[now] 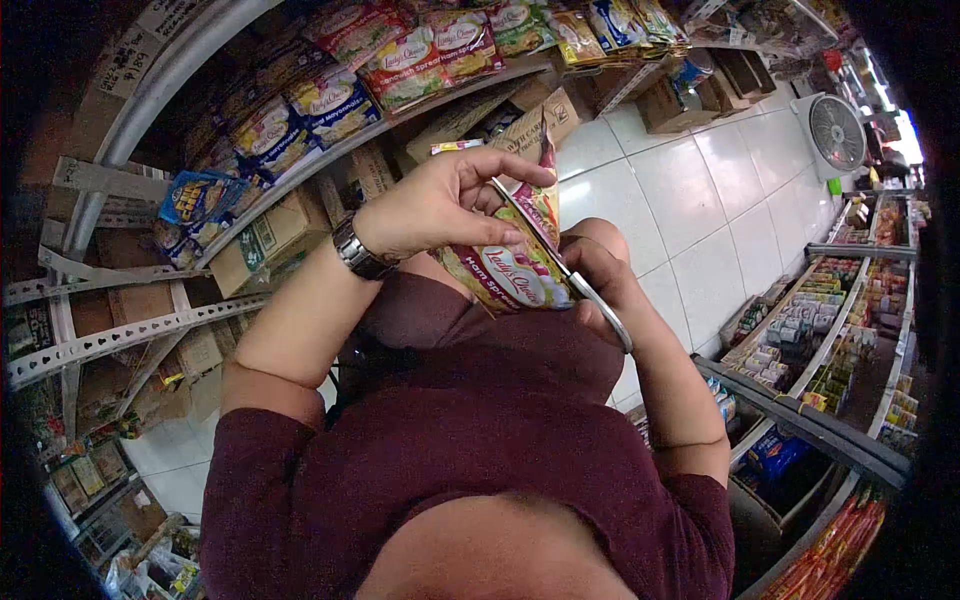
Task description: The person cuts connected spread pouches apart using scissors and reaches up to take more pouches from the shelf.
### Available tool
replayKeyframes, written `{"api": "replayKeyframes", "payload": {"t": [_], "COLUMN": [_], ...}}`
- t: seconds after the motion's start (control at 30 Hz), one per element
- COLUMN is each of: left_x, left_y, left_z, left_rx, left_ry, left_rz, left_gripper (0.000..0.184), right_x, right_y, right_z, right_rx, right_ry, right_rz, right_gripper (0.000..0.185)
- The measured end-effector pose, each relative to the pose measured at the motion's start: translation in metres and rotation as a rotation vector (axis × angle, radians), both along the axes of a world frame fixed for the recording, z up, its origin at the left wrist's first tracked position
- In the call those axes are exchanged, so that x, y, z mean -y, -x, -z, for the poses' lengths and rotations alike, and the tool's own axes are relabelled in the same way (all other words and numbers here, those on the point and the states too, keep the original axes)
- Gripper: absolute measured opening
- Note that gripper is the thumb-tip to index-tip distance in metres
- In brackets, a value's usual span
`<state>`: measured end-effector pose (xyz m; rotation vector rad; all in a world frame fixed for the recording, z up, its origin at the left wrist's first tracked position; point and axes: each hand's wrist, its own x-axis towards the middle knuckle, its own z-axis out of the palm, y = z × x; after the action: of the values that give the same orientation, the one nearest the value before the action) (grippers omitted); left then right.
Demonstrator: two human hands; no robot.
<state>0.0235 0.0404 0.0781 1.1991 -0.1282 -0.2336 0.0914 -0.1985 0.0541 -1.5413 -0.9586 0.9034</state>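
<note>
My left hand (445, 200), with a metal watch on its wrist, pinches a Ham Spread pouch (505, 278) in front of my lap. My right hand (608, 275) grips a pair of scissors (606, 312) by the handles. The scissors' blades point up and left, lying along the edge between this pouch and a second pouch (546, 205) behind it. Whether the two pouches are still joined, I cannot tell. My left fingers hide part of the blade tips and of the pouches.
A shelf (340, 150) with hanging and stacked spread and mayonnaise pouches (335, 105) runs along the upper left. Cardboard boxes (270, 240) stand under it. At the upper right is a white fan (836, 132) on the tiled floor (690, 200). Stocked racks (800, 320) line the right.
</note>
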Motion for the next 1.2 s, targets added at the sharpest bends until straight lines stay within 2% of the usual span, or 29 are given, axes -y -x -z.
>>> {"api": "replayKeyframes", "payload": {"t": [0.13, 0.23, 0.3, 0.33, 0.37, 0.43, 0.47, 0.5, 0.57, 0.63, 0.67, 0.7, 0.73, 0.8, 0.87, 0.9, 0.97, 1.0, 1.07, 1.1, 1.17, 1.2], "left_x": [-0.001, -0.004, -0.005, -0.004, -0.003, 0.001, 0.003, 0.006, 0.011, 0.011, 0.010, 0.008, 0.005, 0.003, 0.005, 0.007, 0.011, 0.013, 0.010, 0.007, 0.008, 0.009], "left_y": [0.001, 0.002, 0.006, 0.005, 0.005, 0.005, 0.004, 0.003, 0.002, 0.001, 0.003, 0.004, 0.004, 0.002, -0.003, -0.006, -0.013, -0.016, -0.020, -0.021, -0.025, -0.027], "left_z": [0.002, 0.005, -0.001, 0.001, -0.003, -0.007, -0.009, -0.007, 0.006, 0.010, 0.008, 0.007, 0.009, 0.006, 0.011, 0.017, 0.031, 0.035, 0.048, 0.052, 0.058, 0.059], "left_rx": [-0.081, -0.061, -0.090, -0.013, -0.004, -0.045, -0.067, -0.062, 0.022, 0.002, 0.013, 0.026, -0.007, 0.002, 0.030, 0.026, -0.015, 0.022, -0.059, -0.136, -0.118, -0.129], "left_ry": [0.061, 0.057, 0.123, 0.115, 0.115, 0.122, 0.176, 0.172, 0.166, 0.154, 0.151, 0.147, 0.253, 0.229, 0.175, 0.179, 0.161, 0.145, 0.199, 0.251, 0.245, 0.241], "left_rz": [0.016, -0.063, -0.062, -0.047, -0.035, 0.006, 0.031, 0.026, -0.005, -0.011, -0.156, -0.302, -0.329, -0.372, -0.464, -0.463, -0.561, -0.633, -0.637, -0.646, -0.682, -0.699], "left_gripper": [0.055, 0.054, 0.053, 0.052, 0.052, 0.051, 0.051, 0.051, 0.053, 0.053, 0.052, 0.052, 0.051, 0.051, 0.045, 0.045, 0.040, 0.033, 0.031, 0.029, 0.026, 0.025], "right_x": [0.009, 0.018, 0.013, 0.006, -0.002, -0.014, -0.021, -0.028, -0.036, -0.041, -0.042, -0.036, -0.030, -0.026, -0.026, -0.026, -0.044, -0.041, -0.055, -0.058, -0.065, -0.064], "right_y": [-0.003, -0.006, -0.007, -0.005, -0.009, -0.001, 0.003, 0.008, 0.000, -0.019, -0.021, -0.024, -0.027, -0.031, -0.029, -0.026, -0.011, -0.015, -0.001, -0.001, -0.001, 0.000], "right_z": [0.009, 0.009, 0.021, 0.021, 0.043, 0.057, 0.054, 0.029, 0.034, 0.064, 0.067, 0.053, 0.040, 0.046, 0.068, 0.059, 0.044, 0.064, 0.013, 0.017, 0.024, 0.050], "right_rx": [0.110, -0.127, -0.410, -0.513, -0.779, -0.920, -0.855, -1.078, -1.104, -1.187, -1.054, -0.900, -0.754, -0.672, -0.531, -0.437, -0.486, -0.538, -0.644, -0.698, -0.810, -0.505], "right_ry": [0.014, -0.126, -0.172, -0.207, -0.275, -0.307, -0.378, -0.448, -0.384, -0.501, -0.517, -0.388, -0.244, -0.186, -0.272, -0.060, -0.301, -0.333, -0.255, -0.206, -0.112, -0.128], "right_rz": [0.048, 0.111, 0.316, 0.436, 0.475, 0.503, 0.449, 0.351, 0.510, 0.624, 0.664, 0.745, 0.819, 0.793, 0.722, 0.718, 0.673, 0.596, 0.687, 0.704, 0.740, 0.703], "right_gripper": [0.075, 0.072, 0.070, 0.068, 0.066, 0.068, 0.069, 0.059, 0.046, 0.044, 0.038, 0.037, 0.036, 0.037, 0.035, 0.039, 0.041, 0.041, 0.041, 0.042, 0.045, 0.046]}}
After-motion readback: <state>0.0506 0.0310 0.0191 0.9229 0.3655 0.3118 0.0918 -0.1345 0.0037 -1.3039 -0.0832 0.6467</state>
